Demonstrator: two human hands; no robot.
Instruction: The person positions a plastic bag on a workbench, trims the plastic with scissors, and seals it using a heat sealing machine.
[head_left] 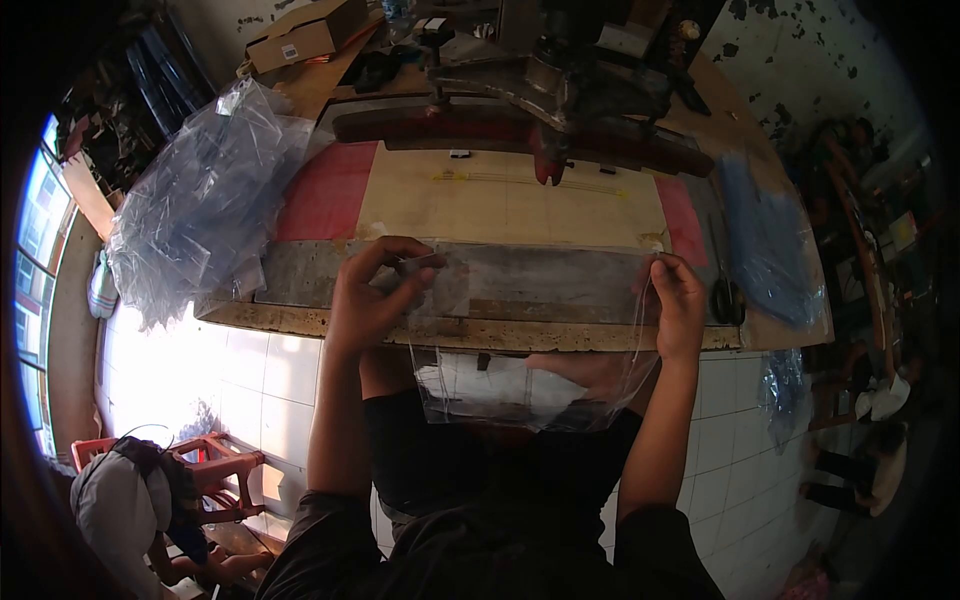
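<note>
A clear plastic sheet (530, 385) hangs between my two hands, its lower part drooping over my lap. My left hand (380, 290) pinches its upper left corner. At the upper right corner my right hand (676, 297) grips the edge with thumb and fingers closed. The top edge of the plastic lies in front of a cream-coloured work surface (510, 200) with pink ends. Above that surface stands a dark metal press head (530, 130) with a worn red bar.
A big heap of clear plastic (205, 200) lies at the left of the table. On the right are bluish plastic sheets (768, 245) and black-handled scissors (727, 298). A cardboard box (308, 35) stands at the back. Other people are at the lower left and right, near a red stool (225, 465).
</note>
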